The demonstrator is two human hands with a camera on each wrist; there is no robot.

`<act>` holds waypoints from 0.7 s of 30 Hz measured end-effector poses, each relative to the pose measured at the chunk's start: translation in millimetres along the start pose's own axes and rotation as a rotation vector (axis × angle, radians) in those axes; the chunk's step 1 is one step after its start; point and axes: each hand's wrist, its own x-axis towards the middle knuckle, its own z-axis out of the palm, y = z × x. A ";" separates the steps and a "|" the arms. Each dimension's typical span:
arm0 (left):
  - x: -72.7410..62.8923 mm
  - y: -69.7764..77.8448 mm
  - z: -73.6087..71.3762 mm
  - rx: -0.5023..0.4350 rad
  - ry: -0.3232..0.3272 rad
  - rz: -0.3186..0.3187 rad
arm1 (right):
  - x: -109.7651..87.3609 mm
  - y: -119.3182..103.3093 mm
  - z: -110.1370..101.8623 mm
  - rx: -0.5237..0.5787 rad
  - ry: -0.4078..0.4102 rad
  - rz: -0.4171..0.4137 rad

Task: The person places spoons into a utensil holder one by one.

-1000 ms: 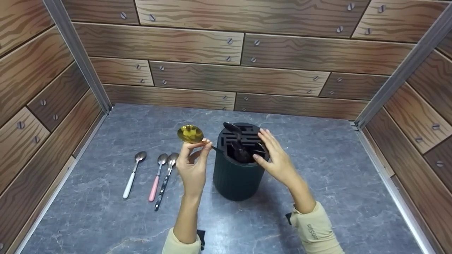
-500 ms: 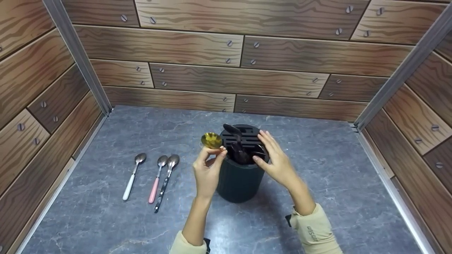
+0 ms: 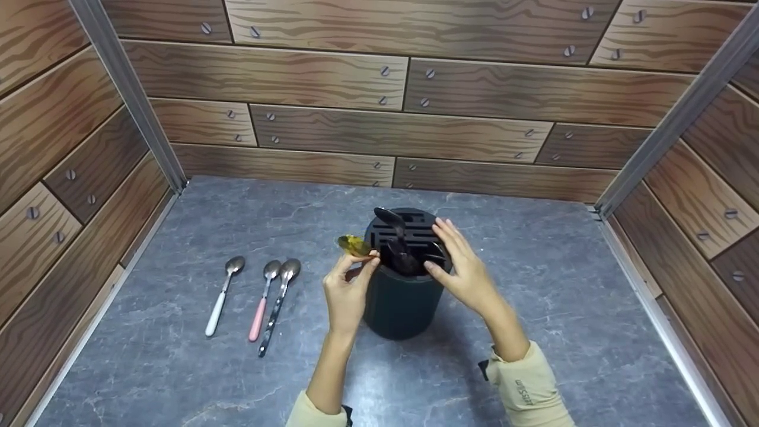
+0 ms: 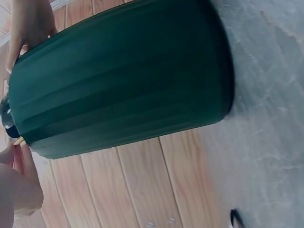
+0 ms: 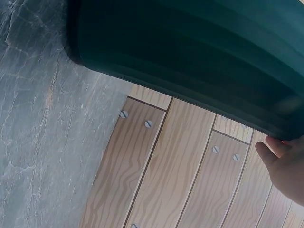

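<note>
A dark green ribbed utensil holder [image 3: 402, 308] stands upright on the table, with a black slotted top. Black spoons [image 3: 404, 261] stick up from its front opening. My left hand [image 3: 347, 299] is at the holder's left rim and pinches a gold spoon [image 3: 353, 245] near its bowl. The bowl tilts out to the left of the rim; the handle's lower part is hidden behind the fingers and rim. My right hand [image 3: 468, 273] rests on the holder's right rim, fingers spread and fairly straight. In the left wrist view a sliver of gold handle [image 4: 19, 140] shows between fingertips.
To the left on the grey marbled table [image 3: 148, 356] lie a white-handled spoon [image 3: 224, 296], a pink-handled spoon [image 3: 264, 302] and a black-and-white-handled spoon [image 3: 280, 307]. Wood-patterned walls [image 3: 332, 77] close off the back and both sides.
My left hand has moved right to the holder's rim with the gold spoon, whose bowl has since tipped lower. The right hand stays on the rim.
</note>
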 end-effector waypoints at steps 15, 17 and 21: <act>-2.3 -21.8 -21.4 0.124 0.061 -0.083 | -1.1 0.2 0.0 0.003 0.002 -0.002; -1.2 -23.7 -25.5 0.151 0.057 -0.115 | -1.2 0.1 0.1 0.004 -0.001 0.001; -2.7 -46.8 -36.7 0.192 0.057 -0.167 | -1.4 0.0 0.3 0.013 -0.007 0.010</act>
